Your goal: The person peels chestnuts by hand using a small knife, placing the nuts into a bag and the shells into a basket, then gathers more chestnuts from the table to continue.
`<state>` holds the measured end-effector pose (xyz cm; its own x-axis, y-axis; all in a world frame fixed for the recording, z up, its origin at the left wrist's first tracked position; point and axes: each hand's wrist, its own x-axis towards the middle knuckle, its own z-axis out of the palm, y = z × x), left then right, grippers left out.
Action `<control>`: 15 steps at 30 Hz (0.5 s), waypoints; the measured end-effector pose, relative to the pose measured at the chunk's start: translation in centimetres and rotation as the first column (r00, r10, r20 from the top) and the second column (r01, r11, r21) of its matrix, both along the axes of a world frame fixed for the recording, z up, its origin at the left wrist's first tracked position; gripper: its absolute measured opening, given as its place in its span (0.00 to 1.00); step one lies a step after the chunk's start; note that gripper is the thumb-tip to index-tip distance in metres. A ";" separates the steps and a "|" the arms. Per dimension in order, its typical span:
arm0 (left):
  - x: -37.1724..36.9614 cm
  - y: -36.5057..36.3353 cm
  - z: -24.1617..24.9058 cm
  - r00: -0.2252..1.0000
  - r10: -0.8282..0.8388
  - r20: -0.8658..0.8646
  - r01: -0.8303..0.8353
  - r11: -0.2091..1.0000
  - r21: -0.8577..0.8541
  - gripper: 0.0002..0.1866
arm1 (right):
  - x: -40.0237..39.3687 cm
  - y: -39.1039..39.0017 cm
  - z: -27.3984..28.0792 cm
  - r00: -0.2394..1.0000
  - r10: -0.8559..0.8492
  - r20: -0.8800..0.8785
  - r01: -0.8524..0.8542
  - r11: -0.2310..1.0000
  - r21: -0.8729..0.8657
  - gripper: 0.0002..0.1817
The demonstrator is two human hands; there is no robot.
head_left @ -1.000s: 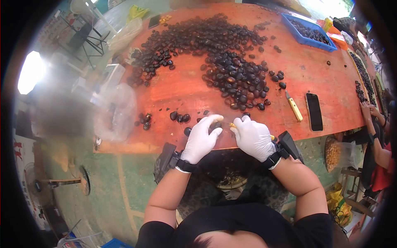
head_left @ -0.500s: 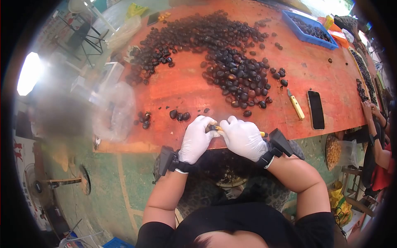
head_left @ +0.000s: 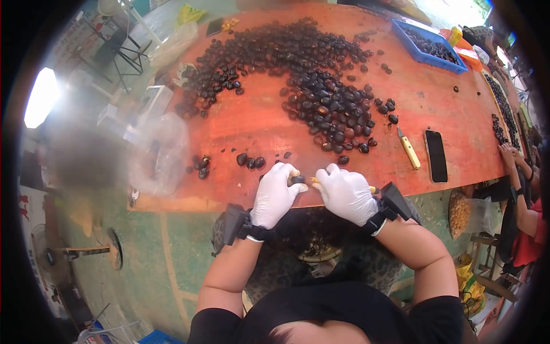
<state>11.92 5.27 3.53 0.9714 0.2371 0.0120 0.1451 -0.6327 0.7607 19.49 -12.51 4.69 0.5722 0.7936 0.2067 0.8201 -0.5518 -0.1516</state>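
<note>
Orange wooden table (head_left: 458,114), worn matte surface. Heap of chestnuts (head_left: 309,74), dark, glossy, rounded, far side of hands. Left hand (head_left: 275,195), white glove, pinches 1 chestnut (head_left: 297,180) at near table edge. Right hand (head_left: 345,195) closed on yellow-handled knife (head_left: 315,182), blade pointing left toward chestnut, almost touching.

Orange table (head_left: 252,123); chestnuts (head_left: 321,97), knife (head_left: 408,148), phone (head_left: 435,155).

A simple open-air workshop for peeling nuts: a long orange table (head_left: 252,123) carries heaps of dark chestnuts (head_left: 321,97), beyond the gloved hands, with a blue tray (head_left: 427,56) and a spare knife (head_left: 408,148).
</note>
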 end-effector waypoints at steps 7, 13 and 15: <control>0.0 -0.2 -0.7 0.998 0.031 0.057 -0.033 0.999 0.039 0.17 | -0.2 0.5 -0.3 1.000 0.014 -0.019 -0.015 0.998 -0.055 0.07; -0.1 -0.7 0.0 0.994 -0.063 0.087 0.037 0.960 0.279 0.13 | 0.3 -0.8 -0.1 0.995 -0.102 0.000 0.102 0.995 -0.012 0.11; -0.3 -0.9 0.3 0.966 -0.179 0.188 0.040 0.819 0.572 0.13 | 1.9 -1.7 1.5 0.970 -0.241 -0.003 0.241 0.968 0.066 0.13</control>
